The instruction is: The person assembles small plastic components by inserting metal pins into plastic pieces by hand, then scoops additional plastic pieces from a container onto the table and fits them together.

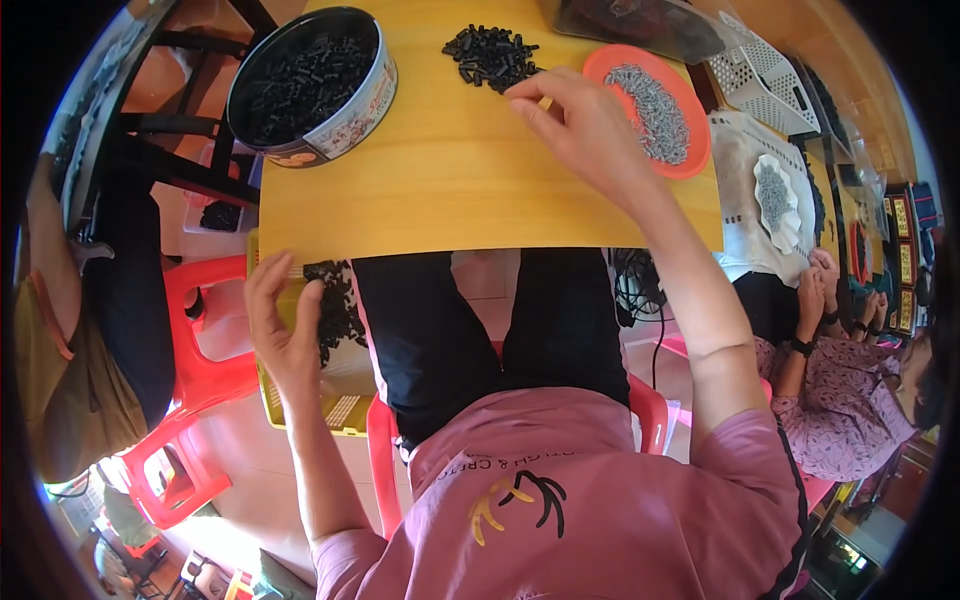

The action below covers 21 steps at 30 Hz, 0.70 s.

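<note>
My right hand (pixel 575 125) reaches over the table, its thumb and index fingertips pinched together at the near edge of a pile of small black tubular pieces (pixel 490 55). Whatever lies between those fingertips is too small to make out. Lower down on the left, past the table's edge, my left hand (pixel 283 325) hangs with thumb and fingers apart and nothing visible in it. Beneath and beside it is a yellow-green plastic basket (pixel 262 385) with black pieces (pixel 340 310) inside. To the right of my right hand sits an orange-red plate (pixel 600 65) heaped with small silvery metal pieces (pixel 652 112).
A round tin (pixel 350 115) full of black pieces stands at the table's left. White perforated baskets (pixel 765 80) are at the far right. Another person's hands (pixel 818 290) are near a white dish (pixel 790 225) of grey pieces. A red stool (pixel 205 330) stands left.
</note>
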Motion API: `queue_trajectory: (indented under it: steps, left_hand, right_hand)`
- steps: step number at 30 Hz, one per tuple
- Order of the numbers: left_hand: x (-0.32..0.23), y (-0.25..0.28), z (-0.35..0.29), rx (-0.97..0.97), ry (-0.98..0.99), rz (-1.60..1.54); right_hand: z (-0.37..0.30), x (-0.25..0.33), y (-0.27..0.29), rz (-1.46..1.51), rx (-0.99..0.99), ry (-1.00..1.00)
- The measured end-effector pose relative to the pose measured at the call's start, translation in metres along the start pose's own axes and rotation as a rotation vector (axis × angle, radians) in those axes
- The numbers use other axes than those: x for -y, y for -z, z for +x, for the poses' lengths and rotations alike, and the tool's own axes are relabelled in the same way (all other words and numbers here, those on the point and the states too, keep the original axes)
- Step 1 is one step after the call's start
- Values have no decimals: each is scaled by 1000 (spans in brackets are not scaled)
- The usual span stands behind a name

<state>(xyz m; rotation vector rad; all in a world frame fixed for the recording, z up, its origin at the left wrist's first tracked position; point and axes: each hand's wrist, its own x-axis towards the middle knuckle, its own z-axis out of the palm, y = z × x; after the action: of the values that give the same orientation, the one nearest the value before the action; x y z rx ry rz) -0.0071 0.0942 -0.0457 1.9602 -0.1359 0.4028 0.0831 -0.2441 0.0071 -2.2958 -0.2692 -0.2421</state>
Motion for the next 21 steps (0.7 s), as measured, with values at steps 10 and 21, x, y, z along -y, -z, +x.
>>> queue_trajectory:
  steps: [10, 21]
  left_hand:
    - [14, 8, -24, -96, 107, 5]
    - [-50, -113, 35, 251, 13, -531]
  right_hand:
    - [27, -40, -14, -740, 34, 38]
    - [-27, -3, -21, 109, -73, 99]
